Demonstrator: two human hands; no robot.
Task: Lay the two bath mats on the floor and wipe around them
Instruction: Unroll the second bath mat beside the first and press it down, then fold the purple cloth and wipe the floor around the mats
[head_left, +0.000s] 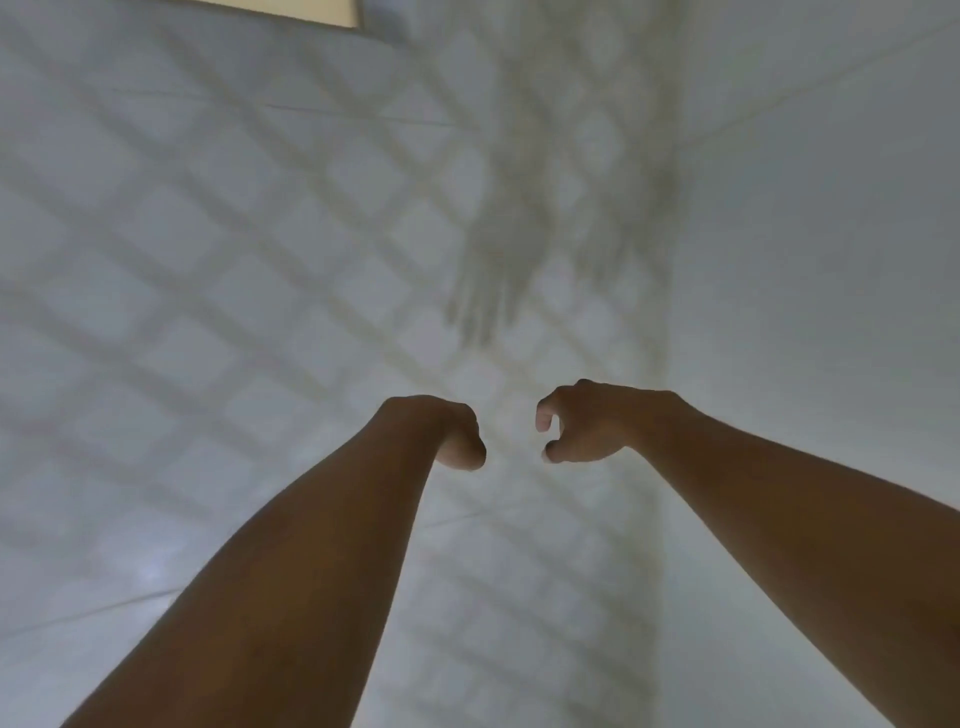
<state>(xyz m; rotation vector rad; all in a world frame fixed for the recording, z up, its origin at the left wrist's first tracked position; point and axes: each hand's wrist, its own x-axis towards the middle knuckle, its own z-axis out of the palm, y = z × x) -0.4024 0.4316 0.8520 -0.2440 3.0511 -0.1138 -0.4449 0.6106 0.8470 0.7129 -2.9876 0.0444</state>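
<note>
The view is blurred by motion. A pale grey surface with a beige diamond lattice (322, 218) fills the left and middle of the view below my arms; it looks like a bath mat, with a darker right border (667, 291). Both forearms reach forward above it. My left hand (460, 439) is bent down at the wrist with its fingers curled under, and nothing shows in it. My right hand (587, 423) hovers beside it with curled fingers, thumb and forefinger apart, holding nothing. Shadows of both hands (493, 280) fall on the lattice. No second mat or cloth can be made out.
Plain white tiled floor (821, 234) lies to the right of the patterned border, with a grout line running diagonally. A beige, wood-coloured edge (296, 9) shows at the top left.
</note>
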